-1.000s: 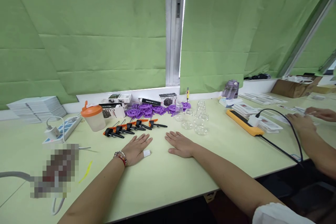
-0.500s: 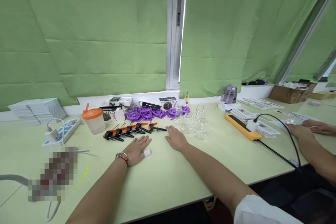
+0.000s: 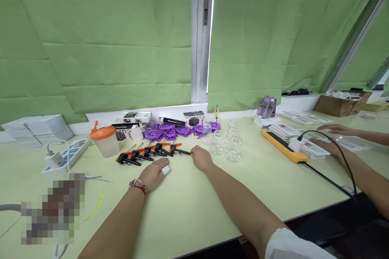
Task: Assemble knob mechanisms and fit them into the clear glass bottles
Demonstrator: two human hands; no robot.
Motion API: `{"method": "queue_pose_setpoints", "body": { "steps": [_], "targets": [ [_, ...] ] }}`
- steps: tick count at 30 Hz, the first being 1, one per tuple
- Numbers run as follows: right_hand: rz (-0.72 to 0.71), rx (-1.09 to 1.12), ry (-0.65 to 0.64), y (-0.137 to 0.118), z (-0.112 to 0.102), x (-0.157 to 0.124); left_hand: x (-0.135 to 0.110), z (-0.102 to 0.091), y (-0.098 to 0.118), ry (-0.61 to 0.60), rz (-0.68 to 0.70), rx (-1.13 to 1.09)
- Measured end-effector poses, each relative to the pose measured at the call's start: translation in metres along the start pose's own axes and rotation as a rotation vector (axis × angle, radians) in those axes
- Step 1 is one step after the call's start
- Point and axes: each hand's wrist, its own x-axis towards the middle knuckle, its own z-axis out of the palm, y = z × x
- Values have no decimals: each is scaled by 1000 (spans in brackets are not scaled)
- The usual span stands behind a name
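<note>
Head view. Right hand [image 3: 201,158]: fingers curled, pinching the handle tip of the rightmost black-and-orange bracket [image 3: 172,149], which lies on the pale green table [image 3: 182,214]. Left hand [image 3: 154,175]: palm down on the table, fingers loosely extended, holding nothing; thumb wrapped in white. Matching brackets [image 3: 147,152]: in a row, left of the pinched one. Purple spoked parts [image 3: 184,131]: piled behind. "CUP HOLDER" carton [image 3: 194,119]: behind the pile. Clear cups [image 3: 233,154]: to the right. Orange-lidded translucent cup [image 3: 106,145]: left. Co-worker's hands [image 3: 337,130]: far right, well apart.
</note>
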Motion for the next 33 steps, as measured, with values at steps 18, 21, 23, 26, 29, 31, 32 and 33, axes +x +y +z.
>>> {"method": "queue_pose_setpoints", "body": {
  "steps": [18,21,23,26,29,31,32,33],
  "targets": [
    [-21,203,63,1,-7,1,0,-2,-3,60,-99,-207],
    [-93,286,103,-7,-10,-10,-3,-6,0,230,-236,-545],
    [-164,328,119,-17,-11,-18,-6,-10,5,329,-313,-818],
    [-260,322,125,-33,-9,-27,-8,-11,16,325,-386,-1076],
    [-319,245,90,-42,-9,-30,-6,-8,23,311,-476,-1032],
    [-346,202,126,-39,-14,-28,-5,-6,25,366,-561,-977],
    [-331,192,197,-35,-19,-27,-4,-5,24,392,-598,-968],
    [-288,190,305,-30,-24,-25,-4,-5,24,411,-625,-968]
  ]
}}
